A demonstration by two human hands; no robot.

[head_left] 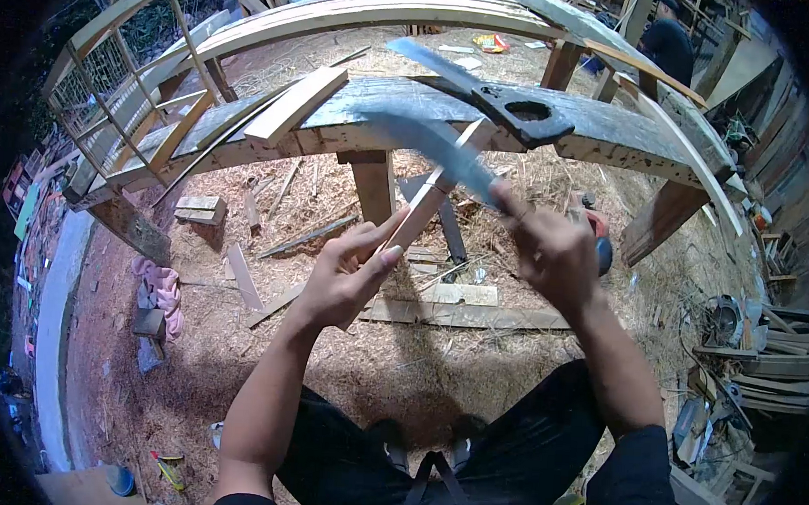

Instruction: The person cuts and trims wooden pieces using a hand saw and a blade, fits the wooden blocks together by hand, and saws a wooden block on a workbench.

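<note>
My left hand point(353, 273) is closed around a narrow wooden strip point(417, 215), which slants up and away with its far end near the bench edge. A wide blade point(428, 149), blurred by motion, crosses the strip's upper part. Its handle end is in my right hand point(551, 251), whose fingers are wrapped round it. Beyond the blade, a handsaw with a black handle point(530, 131) lies on the wooden bench point(621, 140). To the left on the same bench rests a pale wooden block point(298, 108).
A wooden rack point(111, 91) stands on the bench's left end. Behind is another long beam point(381, 9). Shavings and offcuts point(456, 315) cover the ground, with a red tool point(598, 231) under the bench. A person point(670, 47) is at the far right.
</note>
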